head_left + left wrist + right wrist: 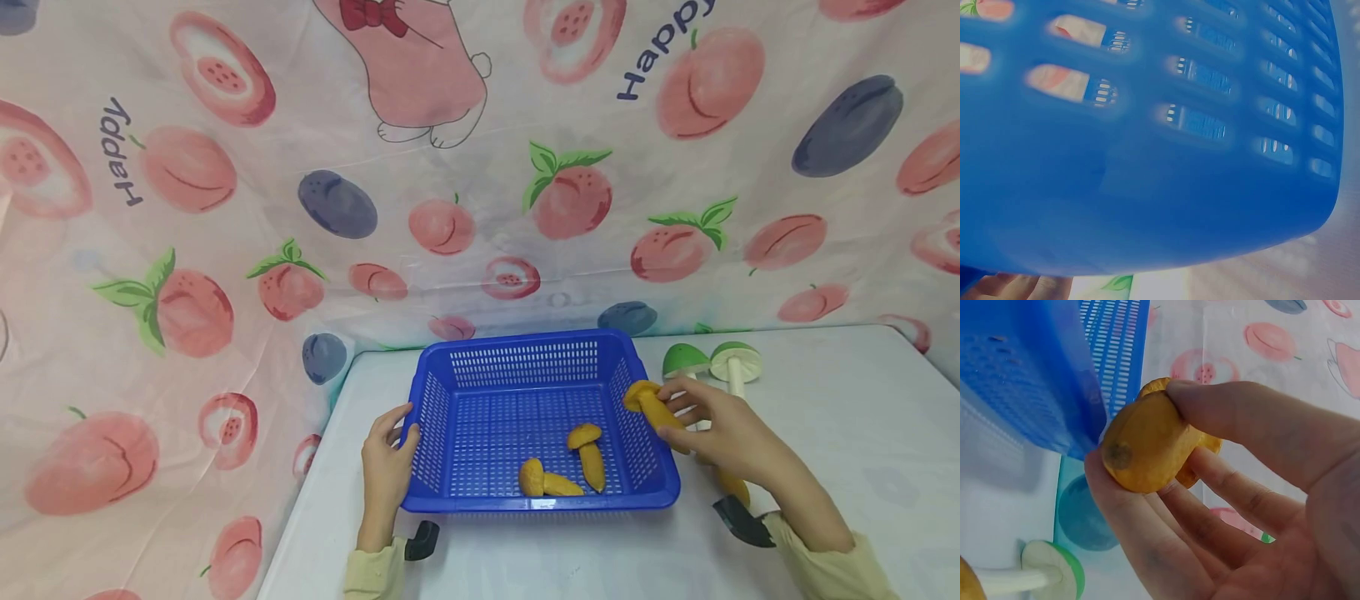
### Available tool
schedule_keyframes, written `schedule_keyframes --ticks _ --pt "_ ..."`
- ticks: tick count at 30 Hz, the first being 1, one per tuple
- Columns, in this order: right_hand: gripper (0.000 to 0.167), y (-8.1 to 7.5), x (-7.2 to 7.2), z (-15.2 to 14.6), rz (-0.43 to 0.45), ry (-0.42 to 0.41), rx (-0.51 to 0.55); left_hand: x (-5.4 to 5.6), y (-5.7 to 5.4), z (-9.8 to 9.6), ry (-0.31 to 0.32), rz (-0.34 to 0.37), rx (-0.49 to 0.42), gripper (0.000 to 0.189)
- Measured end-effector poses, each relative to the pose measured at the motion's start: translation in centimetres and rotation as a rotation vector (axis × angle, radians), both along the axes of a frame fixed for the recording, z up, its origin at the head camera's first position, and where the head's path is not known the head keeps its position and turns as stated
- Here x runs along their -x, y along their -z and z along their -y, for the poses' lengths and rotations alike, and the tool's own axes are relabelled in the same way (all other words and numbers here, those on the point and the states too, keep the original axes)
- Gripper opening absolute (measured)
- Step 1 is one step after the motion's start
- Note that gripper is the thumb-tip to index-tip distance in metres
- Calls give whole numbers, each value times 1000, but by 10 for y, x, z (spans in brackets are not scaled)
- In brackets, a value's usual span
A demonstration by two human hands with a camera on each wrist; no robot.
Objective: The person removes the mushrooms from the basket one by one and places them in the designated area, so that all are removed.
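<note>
A yellow-brown toy mushroom (651, 406) is pinched between the thumb and fingers of my right hand (720, 429), just over the right rim of a blue plastic basket (525, 503). From the right wrist view, the stem end of this mushroom (1144, 450) faces the camera. My left hand (388, 462) grips the basket's left rim; in the left wrist view its fingers (1041, 287) barely show past the blue wall (1147, 194). Inside the basket lie two more yellow mushrooms, one (591, 458) with its cap toward the back, the other (551, 480) along the front wall.
Two green-capped mushrooms with white stems, one (686, 359) beside the other (736, 363), lie right of the basket. Another yellow piece (732, 487) is partly hidden beneath my right wrist. A fruit-printed cloth (480, 183) hangs behind the white table (840, 400).
</note>
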State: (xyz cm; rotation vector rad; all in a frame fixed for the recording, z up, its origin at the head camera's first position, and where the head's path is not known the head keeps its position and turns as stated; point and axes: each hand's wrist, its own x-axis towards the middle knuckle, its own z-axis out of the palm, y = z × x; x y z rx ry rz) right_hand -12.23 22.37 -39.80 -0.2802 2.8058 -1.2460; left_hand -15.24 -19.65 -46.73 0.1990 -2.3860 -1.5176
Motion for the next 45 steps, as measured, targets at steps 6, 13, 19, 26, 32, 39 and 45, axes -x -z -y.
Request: schedule_keyframes --ticks 6,13,19,26,32,39,45 --pt "45 7 -3 -11 -19 13 -10 0 -1 -1 -2 0 12 34" --pt "47 14 -5 -24 19 52 -40 0 0 0 -5 1 7 34" --pt "48 17 -9 -35 20 67 -38 0 -2 -1 -1 -3 7 34" --pt "51 24 -12 -46 38 97 -53 0 -1 -1 -13 18 6 34" --pt "58 29 -13 -57 95 136 -73 0 -2 0 -13 9 5 33" --pt "55 36 -16 -70 90 157 -93 1 -1 0 -11 4 4 33" --pt "61 42 -19 -81 114 176 -102 2 0 0 -10 3 3 33"
